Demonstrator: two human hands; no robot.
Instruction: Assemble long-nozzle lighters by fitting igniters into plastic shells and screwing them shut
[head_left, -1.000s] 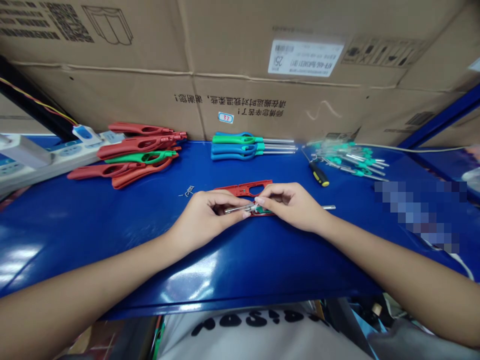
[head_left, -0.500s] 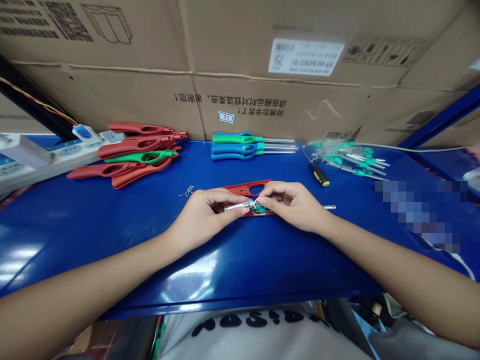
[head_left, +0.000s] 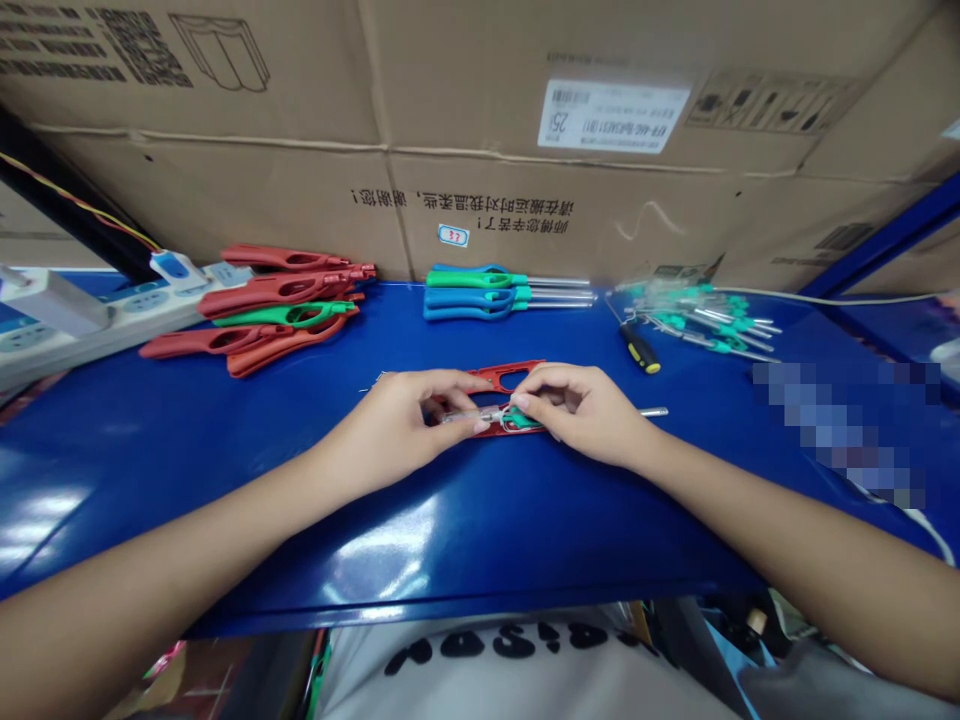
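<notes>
Two red lighter shell halves lie in front of me, the upper shell half (head_left: pixel 486 377) just behind the lower shell half (head_left: pixel 496 430). My left hand (head_left: pixel 409 415) pinches a clear fuel tank (head_left: pixel 472 414) over the lower half. The fingers of my right hand (head_left: pixel 589 405) are closed on a green lighter mechanism (head_left: pixel 519 418) with a thin wire, which sits at that same half. A metal lighter tube (head_left: pixel 655 412) sticks out to the right from behind my right hand. My fingers partly cover the shells and the tank.
Red and green lighter shells (head_left: pixel 262 300) are piled at the left beside a power strip (head_left: pixel 142 300). Blue and green lighters (head_left: pixel 469 300) lie at the back. Lighter tube assemblies (head_left: pixel 705 315) and a screwdriver (head_left: pixel 639 350) are at the right. A cardboard box (head_left: pixel 480 110) stands behind.
My left hand has lowered the clear fuel tank toward the lower red shell half and shifted slightly left. My right hand stays nearly in place at the green mechanism.
</notes>
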